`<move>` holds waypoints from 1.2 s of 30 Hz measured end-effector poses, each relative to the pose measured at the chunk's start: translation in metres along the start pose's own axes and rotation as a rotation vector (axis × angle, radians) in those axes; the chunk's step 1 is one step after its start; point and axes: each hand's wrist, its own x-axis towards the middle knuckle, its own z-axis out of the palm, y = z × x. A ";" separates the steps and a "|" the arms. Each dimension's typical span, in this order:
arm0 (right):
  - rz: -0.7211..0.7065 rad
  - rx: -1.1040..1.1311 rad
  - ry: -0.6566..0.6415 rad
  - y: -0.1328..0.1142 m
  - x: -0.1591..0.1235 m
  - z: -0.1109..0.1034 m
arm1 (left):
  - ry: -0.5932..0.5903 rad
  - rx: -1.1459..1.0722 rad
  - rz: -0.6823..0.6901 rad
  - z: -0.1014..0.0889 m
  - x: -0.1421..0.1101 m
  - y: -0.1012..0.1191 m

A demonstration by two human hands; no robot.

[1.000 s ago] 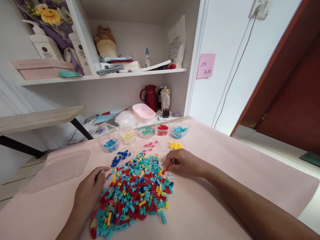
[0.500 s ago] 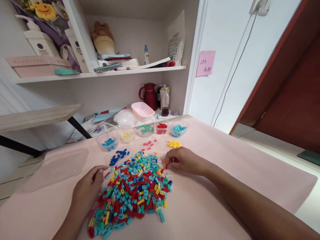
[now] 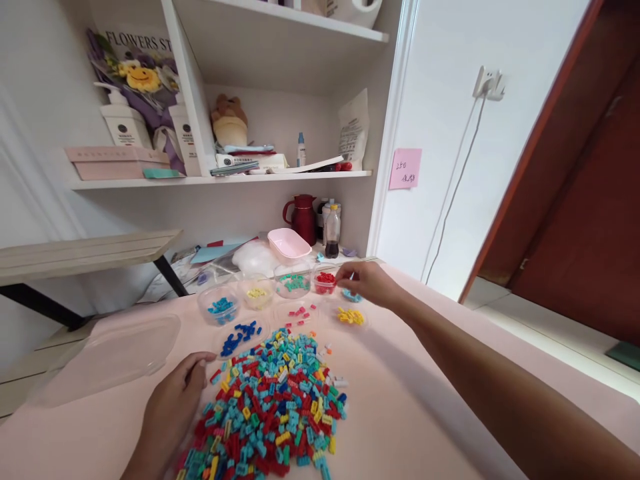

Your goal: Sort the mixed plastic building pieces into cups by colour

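My right hand is over the far row of clear containers, its fingertips pinched at the right rim of the container of red toy bricks. The red brick in its fingers is hard to make out against the red ones there. Under this hand, a container of light blue bricks is partly hidden. My left hand rests on the table, loosely curled with a gap between thumb and index finger and nothing in it. Its index fingertip is beside the left edge of a large mixed pile of small toy bricks.
Other clear containers hold blue, pale yellow, green, dark blue, pink and yellow bricks. A clear lid lies left. Behind are a pink basin, a red jug and a bottle.
My right hand has moved from the pile's right edge, where it pinched a red brick, away to the red bricks' container. The view has tilted up; my left hand stays beside the pile.
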 end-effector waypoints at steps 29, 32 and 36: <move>-0.139 0.310 -0.574 -0.005 -0.070 0.040 | 0.043 -0.017 0.046 0.001 -0.004 0.002; -0.227 0.279 -0.581 -0.008 -0.073 0.044 | 0.027 0.001 0.034 0.002 -0.004 0.002; -0.264 0.184 -0.540 -0.009 -0.073 0.049 | 0.027 0.002 0.026 0.003 -0.003 0.000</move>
